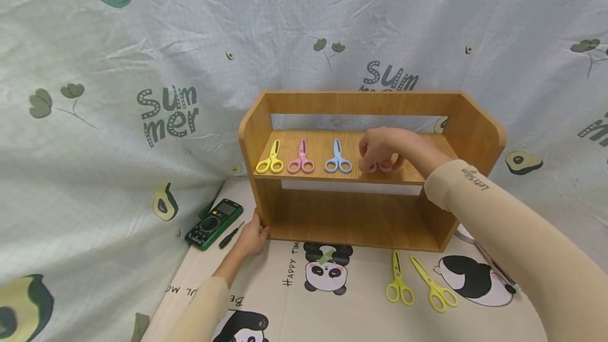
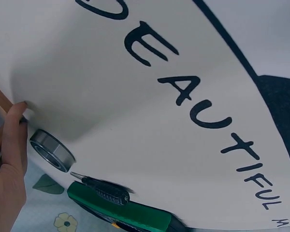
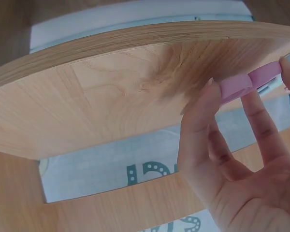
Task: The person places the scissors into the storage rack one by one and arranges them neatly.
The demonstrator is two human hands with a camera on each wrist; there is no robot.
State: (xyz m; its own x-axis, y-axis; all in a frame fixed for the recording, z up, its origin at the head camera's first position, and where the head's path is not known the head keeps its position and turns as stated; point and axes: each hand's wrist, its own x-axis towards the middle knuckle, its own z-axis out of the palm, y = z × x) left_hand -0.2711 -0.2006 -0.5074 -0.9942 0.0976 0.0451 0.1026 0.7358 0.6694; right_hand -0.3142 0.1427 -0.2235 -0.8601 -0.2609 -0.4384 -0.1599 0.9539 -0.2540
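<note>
Three pairs of scissors (image 1: 338, 163) line the upper front edge of the shelf (image 1: 351, 215); right of them, the right hand (image 1: 382, 146), partly curled, pinches another pink pair (image 3: 237, 88) by its handles. The left hand (image 1: 253, 236) grips the shelf's lower left corner.

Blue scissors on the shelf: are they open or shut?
Shut. The blue scissors lie with their blades together, making one narrow strip beyond the two handle loops.
</note>
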